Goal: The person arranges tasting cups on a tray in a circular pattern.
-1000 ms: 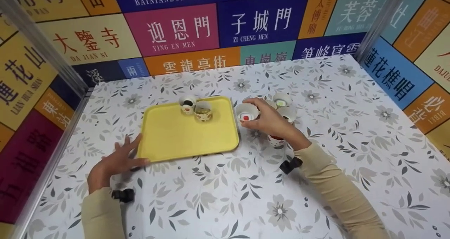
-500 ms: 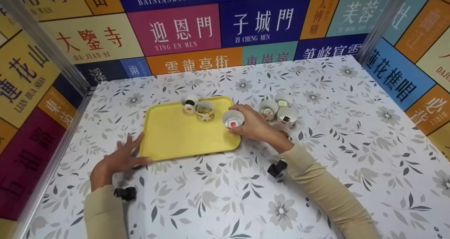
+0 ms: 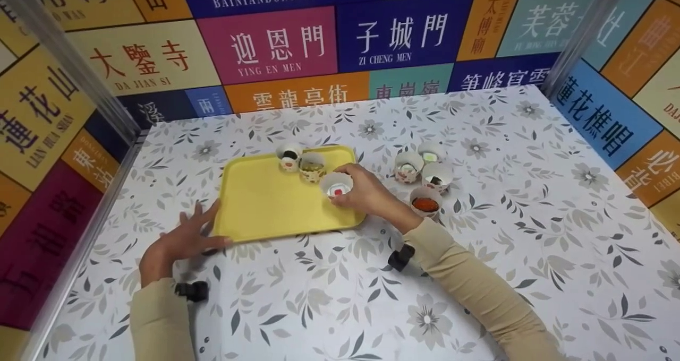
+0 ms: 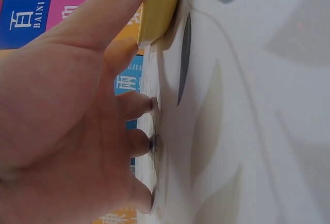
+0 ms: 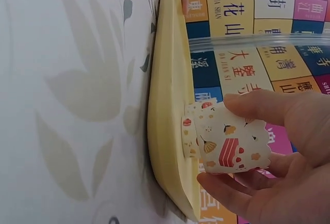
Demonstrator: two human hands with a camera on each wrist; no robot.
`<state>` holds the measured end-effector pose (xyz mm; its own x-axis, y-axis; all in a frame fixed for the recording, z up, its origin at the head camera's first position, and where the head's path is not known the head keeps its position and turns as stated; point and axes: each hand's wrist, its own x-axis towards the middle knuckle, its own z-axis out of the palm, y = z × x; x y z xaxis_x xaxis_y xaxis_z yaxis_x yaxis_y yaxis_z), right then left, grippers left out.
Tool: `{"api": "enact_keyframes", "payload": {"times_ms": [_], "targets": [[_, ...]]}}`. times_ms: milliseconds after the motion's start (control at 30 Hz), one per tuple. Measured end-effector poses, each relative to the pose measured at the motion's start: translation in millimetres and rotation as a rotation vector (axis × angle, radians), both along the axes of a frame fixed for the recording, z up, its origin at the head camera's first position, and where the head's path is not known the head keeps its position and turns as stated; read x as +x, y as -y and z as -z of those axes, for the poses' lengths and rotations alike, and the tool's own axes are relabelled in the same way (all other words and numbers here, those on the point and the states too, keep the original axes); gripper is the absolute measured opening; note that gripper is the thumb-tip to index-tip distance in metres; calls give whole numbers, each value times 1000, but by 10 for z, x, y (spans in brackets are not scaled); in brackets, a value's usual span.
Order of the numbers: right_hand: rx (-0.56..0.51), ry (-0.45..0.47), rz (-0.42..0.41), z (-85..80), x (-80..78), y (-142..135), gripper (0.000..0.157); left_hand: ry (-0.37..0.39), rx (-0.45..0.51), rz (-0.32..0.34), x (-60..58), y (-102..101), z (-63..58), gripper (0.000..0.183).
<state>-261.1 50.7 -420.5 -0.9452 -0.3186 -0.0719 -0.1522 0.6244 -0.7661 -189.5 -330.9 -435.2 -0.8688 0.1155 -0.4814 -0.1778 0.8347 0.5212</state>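
My right hand (image 3: 366, 192) pinches a paper baking cup (image 3: 329, 180) with a small red-and-white piece inside. In the right wrist view the cup (image 5: 234, 140) has a scalloped rim and a printed cake pattern; thumb and fingers hold its sides. It is over the right part of a yellow tray (image 3: 265, 212); contact with the tray is unclear. Two more cups are at the tray's back: one with a dark piece (image 3: 288, 162), one with greenish contents (image 3: 312, 175). My left hand (image 3: 183, 239) has its fingers spread, thumb and index finger touching the tray's near left corner.
Right of the tray several cups cluster on the floral tablecloth (image 3: 297, 308): one with orange-red contents (image 3: 425, 211), one with a dark piece (image 3: 436, 186), one with whitish contents (image 3: 408, 175) and one with a green piece (image 3: 431, 154). Colourful printed panels (image 3: 276, 45) enclose the table.
My right hand has carried the cup leftward, from beside the tray to over its right part. The cup with orange-red contents has come into fuller view. My left hand stays at the tray corner.
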Motion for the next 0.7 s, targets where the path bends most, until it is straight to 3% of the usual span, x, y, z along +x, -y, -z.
{"api": "enact_keyframes", "payload": {"times_ms": [367, 700], "targets": [[-39, -6, 31, 64, 1, 167, 63, -28, -34, 43, -13, 5, -4, 111], [-84, 60, 84, 138, -33, 311, 69, -23, -30, 39, -13, 12, -8, 111]]}}
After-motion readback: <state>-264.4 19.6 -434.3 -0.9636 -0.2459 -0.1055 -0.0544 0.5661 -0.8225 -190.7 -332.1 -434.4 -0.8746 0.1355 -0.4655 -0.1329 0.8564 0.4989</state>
